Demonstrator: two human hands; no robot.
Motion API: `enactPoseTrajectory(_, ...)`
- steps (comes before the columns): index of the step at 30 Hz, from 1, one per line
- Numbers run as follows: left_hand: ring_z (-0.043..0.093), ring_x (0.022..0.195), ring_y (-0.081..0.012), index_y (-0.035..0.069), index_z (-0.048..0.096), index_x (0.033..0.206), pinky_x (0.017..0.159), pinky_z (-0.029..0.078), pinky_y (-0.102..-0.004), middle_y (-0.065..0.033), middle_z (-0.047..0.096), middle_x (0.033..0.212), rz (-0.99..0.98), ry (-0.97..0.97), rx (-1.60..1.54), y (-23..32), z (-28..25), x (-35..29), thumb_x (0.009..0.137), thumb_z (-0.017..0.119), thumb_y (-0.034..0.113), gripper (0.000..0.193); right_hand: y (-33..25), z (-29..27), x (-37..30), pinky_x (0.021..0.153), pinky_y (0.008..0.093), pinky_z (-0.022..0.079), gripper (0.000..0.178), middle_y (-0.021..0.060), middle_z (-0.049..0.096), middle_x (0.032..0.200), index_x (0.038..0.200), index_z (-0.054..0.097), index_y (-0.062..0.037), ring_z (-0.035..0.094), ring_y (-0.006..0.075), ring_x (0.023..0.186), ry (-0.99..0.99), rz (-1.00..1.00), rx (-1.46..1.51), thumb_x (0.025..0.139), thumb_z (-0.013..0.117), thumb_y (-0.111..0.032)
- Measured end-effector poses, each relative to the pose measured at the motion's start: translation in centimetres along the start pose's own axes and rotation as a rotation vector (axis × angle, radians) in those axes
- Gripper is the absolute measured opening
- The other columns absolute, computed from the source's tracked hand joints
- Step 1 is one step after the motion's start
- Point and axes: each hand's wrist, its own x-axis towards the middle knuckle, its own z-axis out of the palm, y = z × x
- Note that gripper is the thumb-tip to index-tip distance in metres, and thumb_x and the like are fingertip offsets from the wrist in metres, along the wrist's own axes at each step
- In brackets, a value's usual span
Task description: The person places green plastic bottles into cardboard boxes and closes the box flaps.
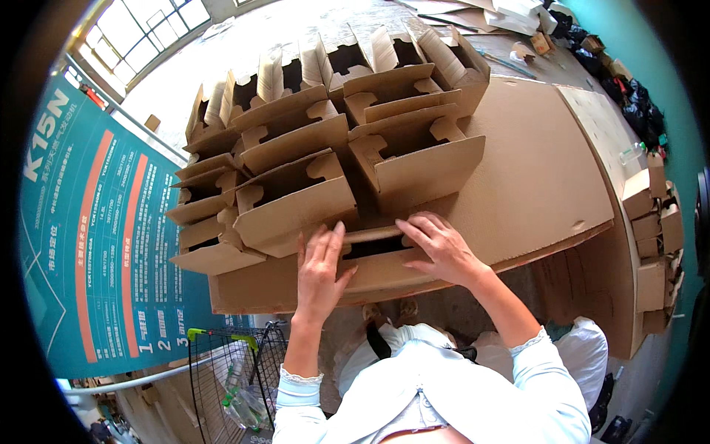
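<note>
Directly in front of me, near the table's front edge, is a small brown cardboard box (pixel 381 278) with a dark opening facing up and a narrow back flap standing along it. My left hand (pixel 321 265) grips its left end, fingers stretched along the side and thumb by the opening. At the right end, my right hand (pixel 441 252) has its fingers bent over the back edge and its thumb near the front panel. Just behind stand several open-topped cardboard boxes (pixel 299 211) in close rows, flaps raised. The nearest one on the right (pixel 429 166) rises behind my right hand.
A large flat cardboard sheet (pixel 529 163) covers the table to the right. Left stands a teal printed banner (pixel 96 244); below it, a black wire cart (pixel 214 381) holds plastic bottles. Folded boxes (pixel 651 251) and black bags (pixel 642 111) line the right wall.
</note>
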Motion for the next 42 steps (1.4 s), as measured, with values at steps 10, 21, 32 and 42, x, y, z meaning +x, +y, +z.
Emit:
enactPoseTrajectory(10,0.033,0.134,-0.0468,0.022,0.034,0.148,0.108,0.039,-0.0510,-0.0200,0.010,0.156,0.036,-0.398,-0.105,-2.3,-0.3,-1.2,0.075,0.079,0.029,0.086,-1.7,0.6,2.1,0.112,0.0532,0.027,0.105,0.0203,0.025,0.153,0.152,0.028,-0.0221,0.026,0.0418,0.138,-0.354,-0.001,-0.301,0.065,0.083,-0.044)
enactPoseTrajectory(21,0.033,0.136,-0.0445,0.024,0.037,0.147,0.108,0.040,-0.0477,-0.0153,0.015,0.158,0.234,-0.312,-0.166,0.0,3.7,1.1,0.074,0.078,0.012,0.085,-0.9,-0.4,-4.7,0.097,0.0475,0.045,0.098,0.0235,0.039,0.139,0.149,0.031,-0.0315,0.043,0.0388,0.126,-0.160,0.139,-0.400,0.066,0.082,-0.042)
enactPoseTrajectory(32,0.036,0.137,-0.0416,0.014,0.041,0.145,0.101,0.047,-0.0452,-0.0198,0.024,0.154,0.509,-0.153,-0.281,15.8,16.0,11.4,0.081,0.058,-0.004,0.069,9.4,-6.9,-16.6,0.089,0.0459,0.053,0.096,0.0237,0.045,0.131,0.145,0.042,-0.0299,0.050,0.0374,0.116,0.185,0.708,-0.498,0.060,0.086,-0.038)
enactPoseTrajectory(42,0.041,0.132,-0.0432,0.005,0.054,0.133,0.104,0.044,-0.0440,-0.0269,0.031,0.149,0.277,-0.234,-0.365,21.9,20.4,13.5,0.080,0.062,0.000,0.053,29.2,-13.7,-9.5,0.096,0.0490,0.051,0.094,0.0188,0.036,0.143,0.145,0.040,-0.0309,0.040,0.0367,0.130,0.133,0.490,-0.402,0.062,0.086,-0.027)
